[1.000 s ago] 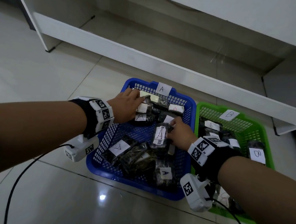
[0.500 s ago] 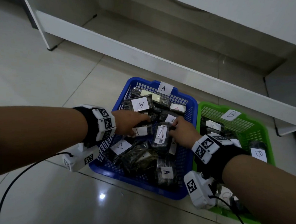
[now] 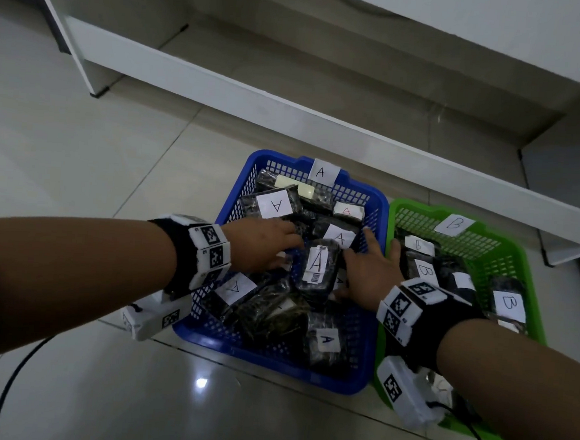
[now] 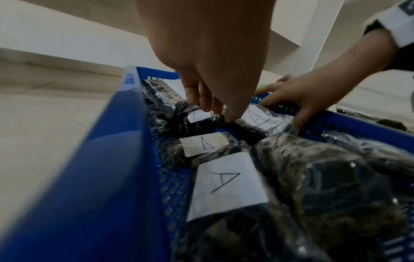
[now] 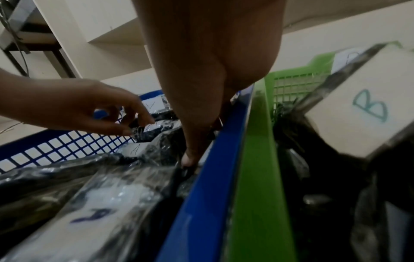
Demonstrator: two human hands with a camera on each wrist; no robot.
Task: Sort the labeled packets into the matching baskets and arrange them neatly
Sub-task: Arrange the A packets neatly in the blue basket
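Two baskets set side by side, touching: A basket left, B basket right. A packets piled in the left, B packets in the right; shelf unit behind.

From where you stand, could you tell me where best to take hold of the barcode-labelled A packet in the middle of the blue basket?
Probably by its two long edges, from above. The barcode-labelled A packet lies flat on top in the blue basket, long axis pointing away, with the left hand and right hand on either side.
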